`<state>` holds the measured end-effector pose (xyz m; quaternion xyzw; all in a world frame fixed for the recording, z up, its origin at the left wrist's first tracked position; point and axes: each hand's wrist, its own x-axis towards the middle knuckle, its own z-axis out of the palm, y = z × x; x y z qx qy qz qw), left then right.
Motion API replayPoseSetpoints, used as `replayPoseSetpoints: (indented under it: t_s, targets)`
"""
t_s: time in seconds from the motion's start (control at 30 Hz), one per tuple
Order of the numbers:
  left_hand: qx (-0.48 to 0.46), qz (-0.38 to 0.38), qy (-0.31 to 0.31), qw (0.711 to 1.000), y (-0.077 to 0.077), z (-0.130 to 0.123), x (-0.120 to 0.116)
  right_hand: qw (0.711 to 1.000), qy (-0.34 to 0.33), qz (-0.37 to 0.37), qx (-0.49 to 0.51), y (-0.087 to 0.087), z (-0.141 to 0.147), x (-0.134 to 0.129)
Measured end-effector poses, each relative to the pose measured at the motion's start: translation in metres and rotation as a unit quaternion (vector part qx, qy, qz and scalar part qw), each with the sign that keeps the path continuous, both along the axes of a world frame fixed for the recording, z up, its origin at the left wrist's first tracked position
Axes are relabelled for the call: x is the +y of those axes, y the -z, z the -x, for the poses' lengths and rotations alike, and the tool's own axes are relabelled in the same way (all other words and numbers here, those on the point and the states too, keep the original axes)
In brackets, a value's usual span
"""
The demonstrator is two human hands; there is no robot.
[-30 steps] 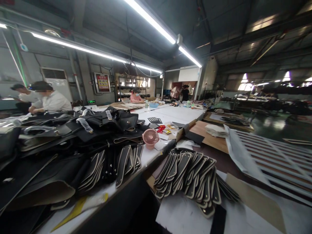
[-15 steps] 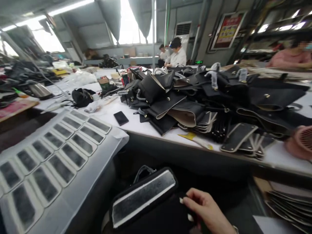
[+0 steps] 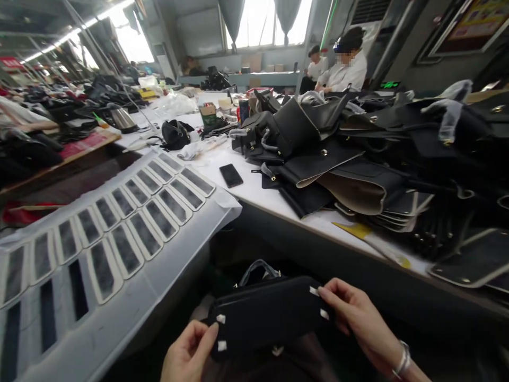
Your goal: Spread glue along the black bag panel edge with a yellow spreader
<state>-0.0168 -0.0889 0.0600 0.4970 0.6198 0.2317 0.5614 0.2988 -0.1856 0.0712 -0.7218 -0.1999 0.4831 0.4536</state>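
A black panel with small white tabs near its corners lies across my lap. My left hand pinches its left end beside the tabs, thumb on top. At the right end, the thumb and fingers of my right hand are closed on its edge by another tab. Behind the panel rises a bag handle in clear wrapping. The body of that bag is mostly hidden in the dark below.
Left of me, dark panels with pale borders lie in rows on a sheet-covered board. Ahead, the white table holds a phone, a heap of black bags and a yellow-marked tool. People in white sit farther back.
My left hand has come into view and grips the panel's left end. The black panel now covers the pale-edged strip seen before. The view has turned right.
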Motion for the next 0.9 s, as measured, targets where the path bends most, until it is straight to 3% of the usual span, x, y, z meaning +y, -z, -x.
replayPoseSetpoints:
  t_s: [0.17, 0.37, 0.67, 0.9]
  targets:
    - [-0.022, 0.021, -0.036, 0.999, 0.014, 0.002, 0.002, 0.999, 0.008, 0.034, 0.018, 0.000, 0.001, 0.005]
    - [-0.066, 0.064, -0.087, 0.992, 0.013, -0.003, 0.003, 0.998, 0.011, 0.050, 0.035, 0.004, 0.000, 0.008]
    - [-0.096, 0.082, -0.094, 0.988, 0.024, 0.002, 0.006, 0.995, 0.040, 0.065, 0.063, 0.008, 0.000, 0.007]
    - [-0.099, 0.097, -0.103, 0.985, 0.022, 0.000, 0.006, 0.993, 0.046, 0.067, 0.089, 0.014, -0.003, 0.004]
